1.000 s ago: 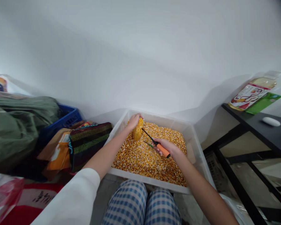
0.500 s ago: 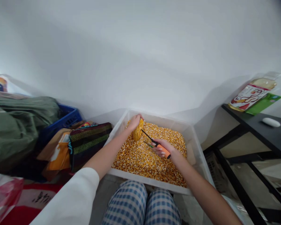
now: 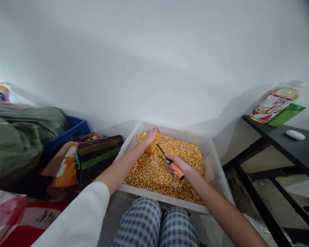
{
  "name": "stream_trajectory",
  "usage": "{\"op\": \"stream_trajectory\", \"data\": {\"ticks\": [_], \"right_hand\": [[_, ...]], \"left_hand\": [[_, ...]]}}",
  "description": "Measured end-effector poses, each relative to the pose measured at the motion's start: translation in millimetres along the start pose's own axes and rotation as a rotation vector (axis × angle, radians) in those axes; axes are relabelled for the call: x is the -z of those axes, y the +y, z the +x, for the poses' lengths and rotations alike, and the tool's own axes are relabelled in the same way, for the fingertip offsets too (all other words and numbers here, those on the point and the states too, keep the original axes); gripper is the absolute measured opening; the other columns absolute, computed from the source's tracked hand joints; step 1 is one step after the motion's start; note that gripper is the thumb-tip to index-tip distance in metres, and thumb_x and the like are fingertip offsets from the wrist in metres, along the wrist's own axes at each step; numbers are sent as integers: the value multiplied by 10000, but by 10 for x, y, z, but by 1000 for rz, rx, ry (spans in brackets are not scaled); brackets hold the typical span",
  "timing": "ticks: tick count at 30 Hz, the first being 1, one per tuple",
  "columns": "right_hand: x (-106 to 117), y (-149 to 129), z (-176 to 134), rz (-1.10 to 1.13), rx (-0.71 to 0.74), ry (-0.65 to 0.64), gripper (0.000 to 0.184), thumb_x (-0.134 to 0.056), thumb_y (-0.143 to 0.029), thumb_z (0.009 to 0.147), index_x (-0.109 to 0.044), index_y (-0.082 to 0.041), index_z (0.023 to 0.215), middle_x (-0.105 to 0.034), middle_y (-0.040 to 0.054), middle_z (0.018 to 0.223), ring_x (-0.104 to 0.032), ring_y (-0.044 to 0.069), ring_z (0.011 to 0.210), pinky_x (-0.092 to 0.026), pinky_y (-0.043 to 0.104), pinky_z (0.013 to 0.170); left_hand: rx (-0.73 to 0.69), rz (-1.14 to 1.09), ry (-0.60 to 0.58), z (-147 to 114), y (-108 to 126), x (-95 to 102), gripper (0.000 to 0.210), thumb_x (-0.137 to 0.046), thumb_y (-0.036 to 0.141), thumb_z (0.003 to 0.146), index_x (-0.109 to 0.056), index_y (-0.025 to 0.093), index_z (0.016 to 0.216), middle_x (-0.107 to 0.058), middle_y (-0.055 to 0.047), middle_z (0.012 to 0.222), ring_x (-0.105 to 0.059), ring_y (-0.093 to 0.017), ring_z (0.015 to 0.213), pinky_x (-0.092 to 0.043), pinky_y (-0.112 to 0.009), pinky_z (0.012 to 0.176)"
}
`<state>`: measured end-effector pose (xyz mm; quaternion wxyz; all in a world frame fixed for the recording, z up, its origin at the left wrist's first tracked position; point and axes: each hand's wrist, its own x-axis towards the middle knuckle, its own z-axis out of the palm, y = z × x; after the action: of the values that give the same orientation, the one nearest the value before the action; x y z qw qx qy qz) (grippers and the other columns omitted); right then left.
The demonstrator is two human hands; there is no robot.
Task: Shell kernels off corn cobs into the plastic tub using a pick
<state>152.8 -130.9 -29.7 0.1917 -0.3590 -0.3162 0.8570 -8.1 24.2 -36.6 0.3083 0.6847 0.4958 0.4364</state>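
A yellow ear of corn [image 3: 151, 146] stands tilted over loose kernels [image 3: 167, 175] in a translucent plastic bin [image 3: 217, 168]. My left hand [image 3: 151, 135] is closed around the top of the ear, with the fingertips on its far side hidden. My right hand [image 3: 175, 166] is wrapped around the orange handle of a corn stripping tool [image 3: 179, 172]. From that hand the tool's thin dark shaft points up and left, its tip at the ear's right side. I cannot tell whether the tip touches the kernels. A second, shorter thin dark piece sticks out below the shaft.
Left of the bin lie a striped mesh bag [image 3: 100, 156], an orange package [image 3: 65, 168] and a blue crate [image 3: 77, 128] with green cloth [image 3: 28, 130]. At right, a black table [image 3: 280, 140] bears a tilted bottle [image 3: 275, 103] and a white oval object [image 3: 295, 134]. A wall rises behind.
My right hand has shifted slightly left and down with the stripping tool. The ear leans more to the right at its top, and my left hand has moved a little right with it.
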Motion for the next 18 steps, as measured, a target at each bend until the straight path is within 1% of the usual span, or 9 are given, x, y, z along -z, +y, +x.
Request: {"op": "stream_trajectory", "data": {"ticks": [5,7,10,12,14,16,17,18], "right_hand": [[-59,67,30,-233,19,272,354,-234,-488,920,-362,-219,728,-354,-77,366,-346,110,272,-300,179,284],[-52,16,-21,-344,3,328,357,-252,-489,915,-376,-216,722,-367,-74,370,-352,107,274,-308,186,296],[36,-113,-129,-572,-39,393,389,-311,-534,889,-425,-206,714,-389,-64,383,-358,110,282,-317,212,317],[130,-182,-181,-784,-28,499,420,-346,-579,867,-465,-200,730,-446,-44,426,-407,122,323,-347,232,363],[228,-212,-198,-1054,14,674,431,-349,-555,880,-507,-183,731,-527,5,515,-500,145,435,-394,250,457],[314,-204,-175,-1317,40,894,414,-365,-497,897,-557,-158,758,-600,75,661,-580,185,619,-424,272,580],[349,-188,-147,-1435,65,998,391,-391,-472,895,-580,-144,799,-622,112,764,-595,210,732,-428,285,648],[377,-165,-108,-1536,109,1076,368,-421,-455,890,-593,-131,856,-623,143,872,-587,231,841,-422,296,712]], "left_hand": [[-1,46,-19,-42,47,-64,510,-242,385,897,-642,157,678,-627,-56,680,-551,-168,708,-385,-270,699],[-17,35,-9,-57,59,-70,511,-247,379,902,-640,147,673,-627,-65,680,-548,-166,706,-382,-270,703],[-18,-17,12,-58,45,-30,512,-258,401,900,-629,151,651,-625,-66,671,-554,-166,699,-388,-273,723],[30,-78,39,-39,18,29,496,-283,426,885,-616,160,630,-615,-57,640,-559,-165,673,-400,-273,711],[130,-185,69,-11,-8,104,461,-317,434,861,-591,165,607,-591,-43,577,-553,-159,604,-414,-269,653],[244,-348,78,16,-14,176,419,-339,424,839,-564,167,598,-555,-28,507,-527,-147,514,-412,-262,574],[290,-446,73,24,-4,204,403,-344,425,830,-551,168,598,-537,-21,481,-512,-142,477,-406,-259,540],[327,-549,52,27,17,225,396,-345,431,824,-539,170,598,-526,-17,465,-505,-139,454,-402,-257,517]]}}
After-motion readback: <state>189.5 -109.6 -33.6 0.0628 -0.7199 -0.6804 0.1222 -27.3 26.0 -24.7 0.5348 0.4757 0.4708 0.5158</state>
